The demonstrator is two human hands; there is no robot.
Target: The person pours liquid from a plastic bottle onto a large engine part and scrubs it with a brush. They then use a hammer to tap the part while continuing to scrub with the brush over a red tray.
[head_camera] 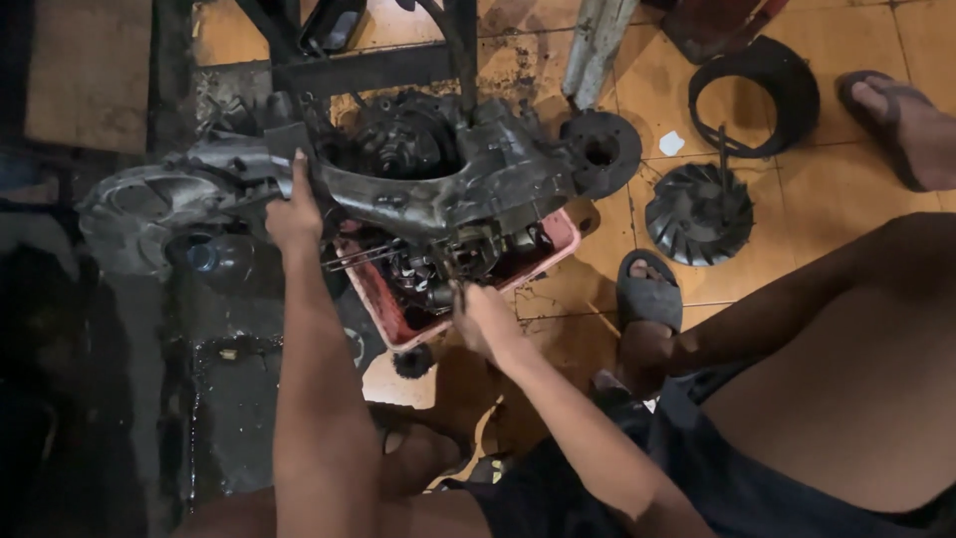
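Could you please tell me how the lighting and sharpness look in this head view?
In the head view, warm light falls on the tiled floor at right; the left side sinks into deep shadow; the engine casing is dim but legible; the right hand looks slightly soft.

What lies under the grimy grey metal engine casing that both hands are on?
A shallow red plastic tray sits beneath the engine casing, holding dark oily parts. The casing covers most of the tray, so its far side and remaining contents are hidden.

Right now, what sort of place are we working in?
Probably a small motorcycle repair shop floor: a greasy engine casing over a red tray, a loose cooling fan, and oil-stained orange tiles.
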